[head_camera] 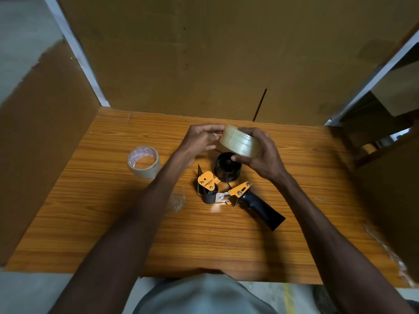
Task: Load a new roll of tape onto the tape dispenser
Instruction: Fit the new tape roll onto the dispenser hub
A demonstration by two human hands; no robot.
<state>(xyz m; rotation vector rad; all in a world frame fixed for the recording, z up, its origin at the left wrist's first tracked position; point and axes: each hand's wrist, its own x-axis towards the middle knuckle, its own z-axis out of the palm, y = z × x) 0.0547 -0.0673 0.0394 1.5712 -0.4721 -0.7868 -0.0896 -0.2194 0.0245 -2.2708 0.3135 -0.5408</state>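
My right hand and left hand grip the clear tape roll at frame centre above the orange-and-black tape dispenser; a nearly spent roll lies left on the wooden table.

Both hands hold tape roll above dispenser on table.

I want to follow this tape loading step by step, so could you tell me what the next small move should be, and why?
Probably lower the clear tape roll onto the dispenser's black spool hub. The right hand grips the roll just above the bare hub, the left hand holds its far edge, and the tape dispenser lies on the wooden table.
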